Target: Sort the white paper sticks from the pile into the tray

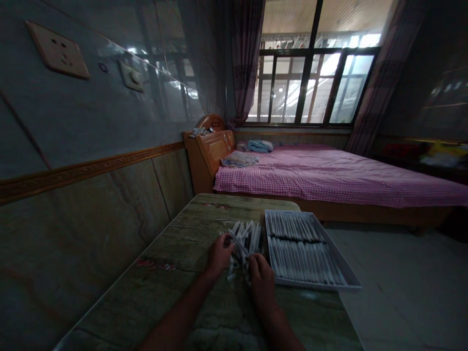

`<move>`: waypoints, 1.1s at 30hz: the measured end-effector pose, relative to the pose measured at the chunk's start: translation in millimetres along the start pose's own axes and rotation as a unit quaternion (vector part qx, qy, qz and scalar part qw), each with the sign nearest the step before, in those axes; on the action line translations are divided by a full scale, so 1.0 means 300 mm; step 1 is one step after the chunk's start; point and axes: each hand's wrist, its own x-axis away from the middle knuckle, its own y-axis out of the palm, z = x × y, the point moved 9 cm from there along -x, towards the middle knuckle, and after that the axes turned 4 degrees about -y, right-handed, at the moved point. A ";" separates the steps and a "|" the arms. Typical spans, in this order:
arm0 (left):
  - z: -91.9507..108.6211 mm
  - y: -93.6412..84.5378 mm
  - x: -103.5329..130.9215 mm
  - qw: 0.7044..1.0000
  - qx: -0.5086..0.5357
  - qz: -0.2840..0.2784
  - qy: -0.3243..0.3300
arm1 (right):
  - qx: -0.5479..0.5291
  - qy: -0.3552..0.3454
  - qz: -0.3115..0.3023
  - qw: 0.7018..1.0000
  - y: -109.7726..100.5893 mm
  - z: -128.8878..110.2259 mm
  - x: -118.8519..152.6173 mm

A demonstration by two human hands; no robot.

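My left hand [221, 254] is closed, its fingertips pinching the upper end of a slim whitish pen [239, 243]. The pen slants down toward my right hand [261, 273], whose fingers are curled together at its lower end; what exactly they grip is hidden. Behind both hands lies a loose pile of similar white pens [251, 230] on the table. A few small pale pieces [230, 276] lie just under my left hand, too blurred to name. To the right, a shallow white box [349, 278] holds two rows of pens packed side by side.
The marble-patterned table [175, 287] has rounded corners, and the box reaches its right edge. Beyond stands a bed [292, 178] with a pink checked sheet and a wooden headboard [208, 151]. A tiled wall [146, 195] runs along the left. Tiled floor [395, 263] shows at right.
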 end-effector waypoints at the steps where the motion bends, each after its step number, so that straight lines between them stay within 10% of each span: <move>1: -0.023 -0.015 0.007 0.993 0.115 0.003 -0.016 | 0.006 -0.006 -0.005 1.000 0.002 -0.005 0.003; 5: -0.130 -0.060 0.052 0.868 0.489 0.011 -0.087 | 0.047 -0.034 -0.037 0.998 0.022 -0.025 0.019; 10: -0.214 -0.097 0.085 0.771 0.619 0.044 -0.145 | 0.095 -0.055 -0.097 0.989 0.060 -0.030 0.037; 33: -0.178 -0.074 0.078 0.822 0.563 -0.001 -0.084 | 0.156 -0.141 -0.066 0.975 0.036 -0.034 0.037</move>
